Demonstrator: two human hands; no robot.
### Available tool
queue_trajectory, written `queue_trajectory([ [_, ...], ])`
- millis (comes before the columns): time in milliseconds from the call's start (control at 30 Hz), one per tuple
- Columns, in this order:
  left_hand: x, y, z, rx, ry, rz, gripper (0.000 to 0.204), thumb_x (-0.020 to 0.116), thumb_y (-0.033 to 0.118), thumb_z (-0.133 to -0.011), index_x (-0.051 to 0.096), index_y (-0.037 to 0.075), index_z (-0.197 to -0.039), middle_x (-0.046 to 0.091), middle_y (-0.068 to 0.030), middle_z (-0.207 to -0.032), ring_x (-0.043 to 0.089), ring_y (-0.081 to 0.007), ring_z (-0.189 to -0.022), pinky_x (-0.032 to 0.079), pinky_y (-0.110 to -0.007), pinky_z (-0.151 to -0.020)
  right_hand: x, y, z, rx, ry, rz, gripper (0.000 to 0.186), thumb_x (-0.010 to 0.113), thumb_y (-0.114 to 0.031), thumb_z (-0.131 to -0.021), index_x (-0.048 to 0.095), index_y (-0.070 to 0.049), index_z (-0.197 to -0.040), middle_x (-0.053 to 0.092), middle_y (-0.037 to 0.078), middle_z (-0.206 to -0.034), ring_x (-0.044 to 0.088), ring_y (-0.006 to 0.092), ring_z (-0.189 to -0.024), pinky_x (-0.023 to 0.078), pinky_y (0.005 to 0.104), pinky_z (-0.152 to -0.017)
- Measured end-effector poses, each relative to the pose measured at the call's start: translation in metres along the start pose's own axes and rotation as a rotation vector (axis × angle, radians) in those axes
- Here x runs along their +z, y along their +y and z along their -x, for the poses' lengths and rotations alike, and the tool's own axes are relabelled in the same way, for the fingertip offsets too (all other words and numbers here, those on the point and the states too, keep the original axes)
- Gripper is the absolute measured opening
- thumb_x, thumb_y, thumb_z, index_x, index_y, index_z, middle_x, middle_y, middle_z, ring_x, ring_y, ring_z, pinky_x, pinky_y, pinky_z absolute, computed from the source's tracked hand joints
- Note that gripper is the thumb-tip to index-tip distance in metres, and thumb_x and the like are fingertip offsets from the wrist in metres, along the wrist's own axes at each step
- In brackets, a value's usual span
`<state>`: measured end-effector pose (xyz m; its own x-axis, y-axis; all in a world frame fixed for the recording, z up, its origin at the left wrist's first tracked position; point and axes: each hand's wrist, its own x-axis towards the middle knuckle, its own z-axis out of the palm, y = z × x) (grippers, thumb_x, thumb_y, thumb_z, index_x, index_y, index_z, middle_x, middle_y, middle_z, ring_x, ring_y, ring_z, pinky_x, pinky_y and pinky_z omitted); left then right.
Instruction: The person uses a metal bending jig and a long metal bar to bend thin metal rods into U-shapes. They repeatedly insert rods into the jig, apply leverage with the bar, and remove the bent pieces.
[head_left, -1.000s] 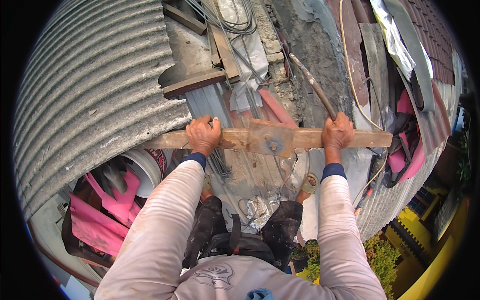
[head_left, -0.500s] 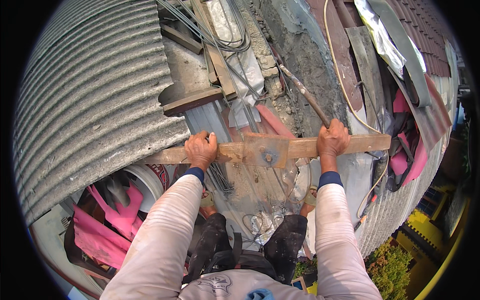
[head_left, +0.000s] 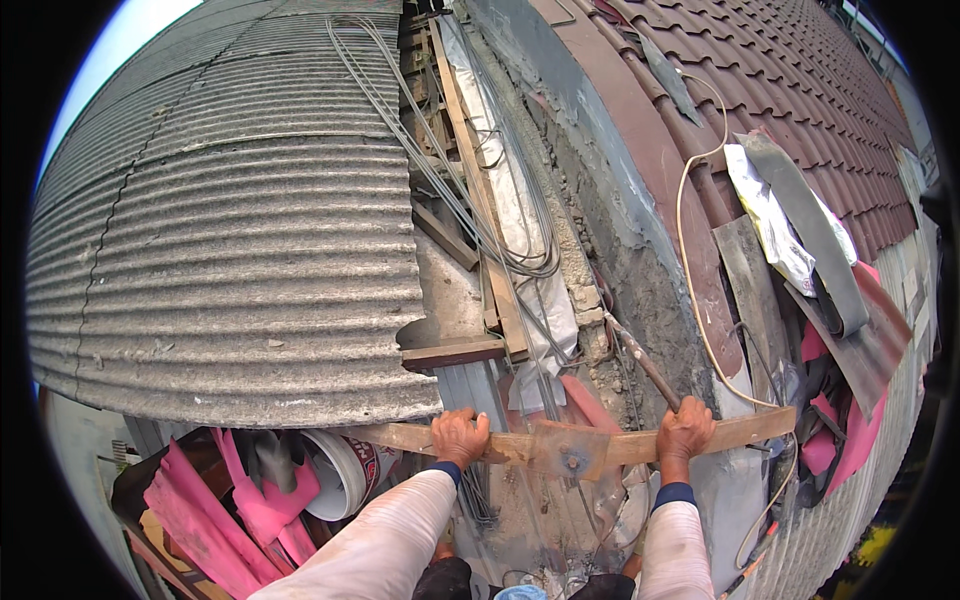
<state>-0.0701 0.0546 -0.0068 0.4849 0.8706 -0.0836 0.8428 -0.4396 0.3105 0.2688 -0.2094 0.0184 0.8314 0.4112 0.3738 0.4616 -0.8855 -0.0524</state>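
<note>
Across the lower middle lies a long wooden beam point(head_left: 740, 432), with a square wooden plate point(head_left: 560, 449) and a bolt at its middle. My left hand point(head_left: 461, 438) is closed over the beam to the left of the plate. To the right of the plate, my right hand point(head_left: 687, 426) is closed over the beam too. A worn brown rod point(head_left: 650, 368) slants down to my right hand; I cannot tell whether my fingers also hold it. The beam's left end reaches the edge of the corrugated roof sheet point(head_left: 240, 290).
Coiled grey wires point(head_left: 540, 262) and long planks point(head_left: 470, 150) lie ahead beside a rough concrete strip. Brown roof tiles point(head_left: 790, 110) rise at the right, with a beige hose point(head_left: 690, 255) nearby. A white bucket point(head_left: 335, 475) and pink sheeting point(head_left: 205, 510) sit at lower left.
The view has tipped upward, so the beam and hands appear lower and more of both roofs shows. Both hands keep their grip on the beam.
</note>
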Motion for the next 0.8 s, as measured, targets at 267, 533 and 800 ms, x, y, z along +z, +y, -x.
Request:
queue_trajectory([
  [267,-0.0001,-0.0003,-0.0003,-0.012,-0.031,0.007,0.042,0.065,0.047,-0.094,0.082,0.009,-0.09,0.081,-0.0174,-0.095,0.074,-0.0381,-0.096,0.05,-0.052,-0.09,0.0018,-0.0013,-0.0007,-0.016,0.046,-0.001,0.018,0.079,-0.015,-0.077,0.062,-0.013,-0.082,0.066,0.011,-0.088,0.066,0.0353,-0.091,0.048,0.0508,-0.08],
  [533,-0.0022,0.0011,0.0006,-0.002,0.001,0.03,0.039,0.068,0.044,-0.092,0.082,0.008,-0.089,0.081,-0.019,-0.092,0.072,-0.0401,-0.092,0.051,-0.054,-0.09,0.0028,0.0013,0.0011,-0.028,0.053,-0.024,0.018,0.079,-0.015,-0.076,0.062,-0.013,-0.081,0.067,0.012,-0.088,0.066,0.0362,-0.092,0.048,0.0513,-0.08],
  [800,-0.0056,0.0039,0.0002,-0.001,0.002,0.02,0.038,0.068,0.043,-0.092,0.082,0.008,-0.088,0.08,-0.0186,-0.091,0.072,-0.0398,-0.092,0.05,-0.053,-0.089,0.007,0.0025,0.0018,0.005,0.017,0.001,0.019,0.081,-0.016,-0.077,0.063,-0.013,-0.082,0.068,0.012,-0.089,0.067,0.036,-0.093,0.048,0.0514,-0.08],
])
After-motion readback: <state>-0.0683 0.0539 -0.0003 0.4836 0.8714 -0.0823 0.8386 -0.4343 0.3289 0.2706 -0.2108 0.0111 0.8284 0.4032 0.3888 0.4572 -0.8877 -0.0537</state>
